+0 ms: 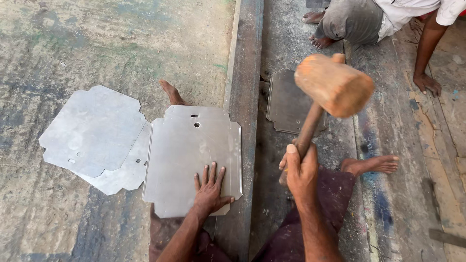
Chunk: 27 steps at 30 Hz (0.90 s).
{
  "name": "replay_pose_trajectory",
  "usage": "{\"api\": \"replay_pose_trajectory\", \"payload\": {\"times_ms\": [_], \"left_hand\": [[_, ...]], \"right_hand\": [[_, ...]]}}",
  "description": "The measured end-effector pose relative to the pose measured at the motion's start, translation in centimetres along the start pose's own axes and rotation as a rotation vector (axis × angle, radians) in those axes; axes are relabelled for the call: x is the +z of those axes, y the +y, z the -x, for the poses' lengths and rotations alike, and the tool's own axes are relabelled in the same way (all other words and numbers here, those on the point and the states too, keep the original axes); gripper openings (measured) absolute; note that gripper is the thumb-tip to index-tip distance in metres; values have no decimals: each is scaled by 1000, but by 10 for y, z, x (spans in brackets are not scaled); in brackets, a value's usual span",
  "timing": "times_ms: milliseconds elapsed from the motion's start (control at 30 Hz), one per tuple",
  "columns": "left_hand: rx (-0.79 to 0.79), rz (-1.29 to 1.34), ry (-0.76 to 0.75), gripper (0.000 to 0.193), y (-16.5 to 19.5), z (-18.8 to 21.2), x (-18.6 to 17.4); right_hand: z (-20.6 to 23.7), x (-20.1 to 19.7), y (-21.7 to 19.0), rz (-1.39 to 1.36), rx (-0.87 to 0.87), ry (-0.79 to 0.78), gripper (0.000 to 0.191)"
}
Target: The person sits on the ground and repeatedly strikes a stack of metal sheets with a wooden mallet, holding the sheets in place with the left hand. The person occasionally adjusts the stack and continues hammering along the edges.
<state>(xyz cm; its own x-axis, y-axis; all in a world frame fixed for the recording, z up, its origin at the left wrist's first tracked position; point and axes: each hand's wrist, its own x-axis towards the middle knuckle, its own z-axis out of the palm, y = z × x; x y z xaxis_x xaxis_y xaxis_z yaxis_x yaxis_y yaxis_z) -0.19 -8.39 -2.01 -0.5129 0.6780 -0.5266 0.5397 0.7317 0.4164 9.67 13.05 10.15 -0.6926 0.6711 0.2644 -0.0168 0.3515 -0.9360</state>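
Head view: our left hand (pixel 209 190) lies flat, fingers spread, on the sheet (pixel 191 155) by the steel rail (pixel 242 97); our right hand (pixel 301 171) is clenched on the mallet (pixel 334 85), its head blurred; a co-worker (pixel 383 17) is cut off at the top

1. Bare concrete floor (pixel 97 43), stained grey-green.
2. Steel rail (pixel 245 73) runs top to bottom thru the middle.
3. Cut sheet-metal blank (pixel 187 150) w/ edge against rail; two more blanks (pixel 92 131) overlapping left.
4. Darker blanks (pixel 289 104) right of rail.
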Motion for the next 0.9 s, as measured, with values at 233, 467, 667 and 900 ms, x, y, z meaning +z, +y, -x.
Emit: {"api": "replay_pose_trajectory", "payload": {"times_ms": [233,467,667,900], "left_hand": [[4,10,2,126,4,2,-4],[23,31,22,125,-1,0,2],[-10,29,-57,126,3,1,-6],[4,9,-48,127,-1,-5,5]], "right_hand": [[-4,33,-2,406,531,-205,29],[-19,5,-19,-12,-176,26,23],[-4,32,-17,586,703,-400,33],[-12,-1,-29,-36,-294,-40,31]]}}
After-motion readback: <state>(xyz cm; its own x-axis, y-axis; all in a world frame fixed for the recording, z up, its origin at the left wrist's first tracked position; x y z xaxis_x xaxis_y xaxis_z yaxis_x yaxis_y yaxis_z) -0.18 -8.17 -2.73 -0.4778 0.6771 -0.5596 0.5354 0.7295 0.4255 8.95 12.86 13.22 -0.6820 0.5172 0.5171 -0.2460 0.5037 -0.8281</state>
